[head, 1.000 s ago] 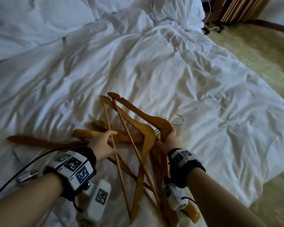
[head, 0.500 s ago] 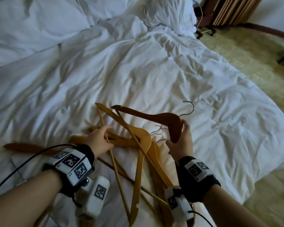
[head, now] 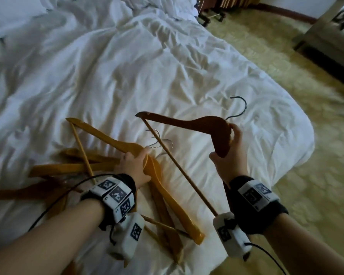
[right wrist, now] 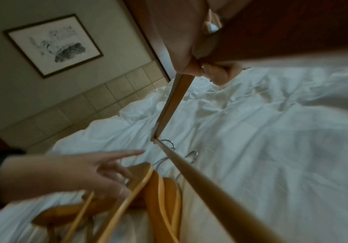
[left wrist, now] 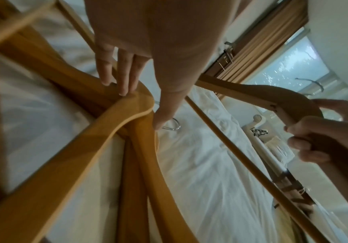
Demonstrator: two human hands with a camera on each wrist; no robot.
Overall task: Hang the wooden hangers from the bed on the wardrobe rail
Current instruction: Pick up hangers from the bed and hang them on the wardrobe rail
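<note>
The right hand (head: pixel 227 155) is curled tight around the neck of a dark hanger (head: pixel 187 124), lifted off the white duvet (head: pixel 127 66) with its metal hook (head: pixel 239 105) swung out toward 1 o'clock, probably so it comes away without snagging the others. The left hand (head: pixel 134 163), fingers loosely spread, presses down on the pile of pale hangers (head: pixel 159 175) at 8 o'clock, seemingly to pin them. Whether its thumb hooks under the top one I cannot tell. The pile's near ends run beneath the forearms, and no wardrobe rail is in sight.
</note>
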